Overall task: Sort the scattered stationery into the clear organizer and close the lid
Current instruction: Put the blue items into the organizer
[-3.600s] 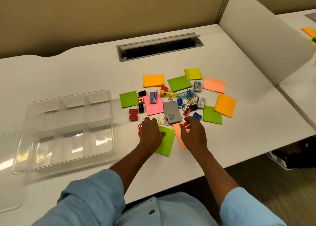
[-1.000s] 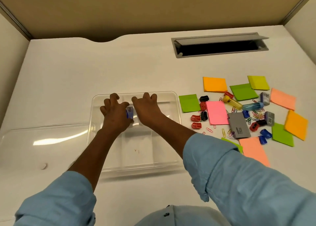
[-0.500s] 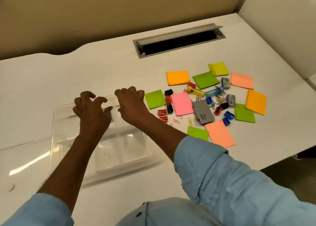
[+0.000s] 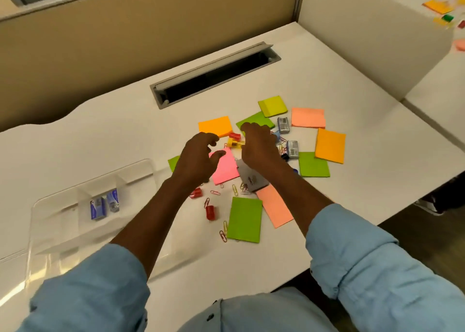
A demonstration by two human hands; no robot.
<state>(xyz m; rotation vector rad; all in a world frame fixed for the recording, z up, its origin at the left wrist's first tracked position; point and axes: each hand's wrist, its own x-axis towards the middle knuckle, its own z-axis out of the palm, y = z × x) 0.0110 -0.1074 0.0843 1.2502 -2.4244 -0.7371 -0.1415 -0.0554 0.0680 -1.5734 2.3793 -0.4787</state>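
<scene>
Lower left of the frame: clear organizer on the tabletop, lid off and lying at the far-left edge. Two blue boxes now side by side in an upper-middle compartment, no longer under the hands. Centre: both hands back from the organizer and over the scattered pile. Left hand above the pink note, fingers loosely curled, holding nothing. Right hand just beside it, fingers bent down into the clutter by the grey box; gripping or not, cannot tell. First drop done; nearly everything left to sort, from red clips to the orange note at right.
</scene>
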